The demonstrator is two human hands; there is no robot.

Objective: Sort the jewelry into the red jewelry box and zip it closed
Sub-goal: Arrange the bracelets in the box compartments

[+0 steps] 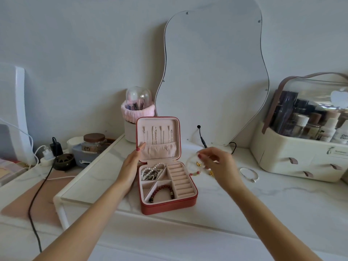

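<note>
Centrally on the white bench (244,200): red jewelry box (167,204), unzipped, lid (158,139) upright, chains hanging inside it. Left hand (130,166) flat against the lid's left edge, fingers (140,147) straight, gripping nothing. Right hand (220,164) raised just right of the box, fingers curled, pinching a pale beaded bracelet (190,162) that dangles over small gold pieces (198,163) on the bench. Inside the box: pearl strands (152,168) in the back left compartment, dark red bead bracelet (162,191) in the front compartment, ring rolls (180,179) along the right side. Silver bangle (248,174) flat on the bench, well right of the box, near a cream cosmetics case (293,159). Wavy mirror (212,72) leaning on the wall behind.
</note>
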